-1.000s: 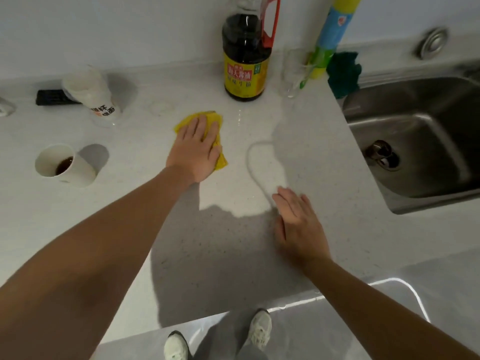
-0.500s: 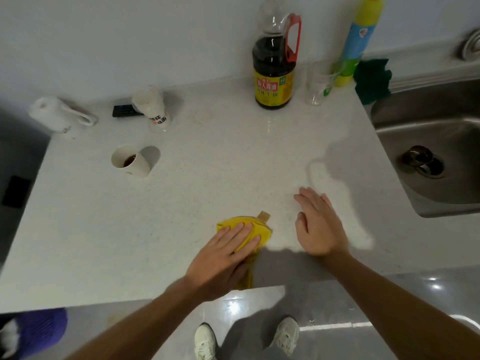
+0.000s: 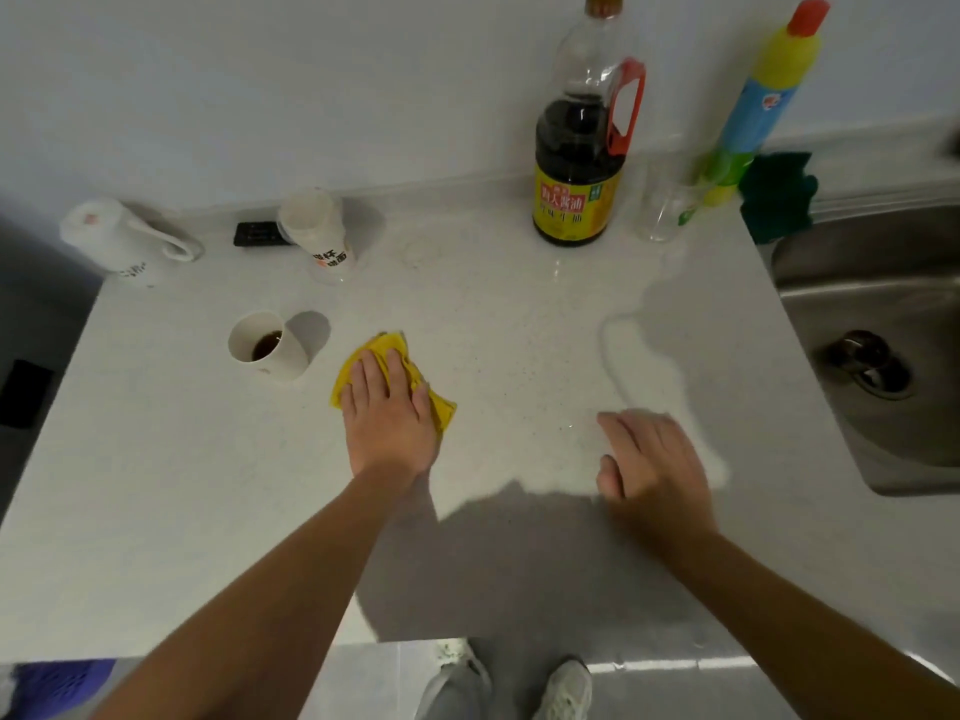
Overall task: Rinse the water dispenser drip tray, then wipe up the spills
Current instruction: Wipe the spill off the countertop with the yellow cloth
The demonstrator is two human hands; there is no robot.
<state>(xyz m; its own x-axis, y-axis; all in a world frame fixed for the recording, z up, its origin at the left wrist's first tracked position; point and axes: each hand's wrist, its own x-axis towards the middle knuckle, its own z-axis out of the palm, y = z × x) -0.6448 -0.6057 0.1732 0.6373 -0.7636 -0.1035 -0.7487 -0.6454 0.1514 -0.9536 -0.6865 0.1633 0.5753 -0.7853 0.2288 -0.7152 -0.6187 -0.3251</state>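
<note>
risk: paper cup [image 3: 265,348] w/ dark liquid just left of yellow cloth [image 3: 385,350]. left hand [image 3: 389,420] flat, fingers together, presses cloth on counter [image 3: 156,459]; i reckon wide stroke tips cup. right hand [image 3: 654,465] spread, empty. drip tray not in view.

A single wide-angle view from the person's head looks steeply down and forward over a white worktop [image 3: 208,485], close enough that both forearms reach in from the bottom edge, shoes visible below.
</note>
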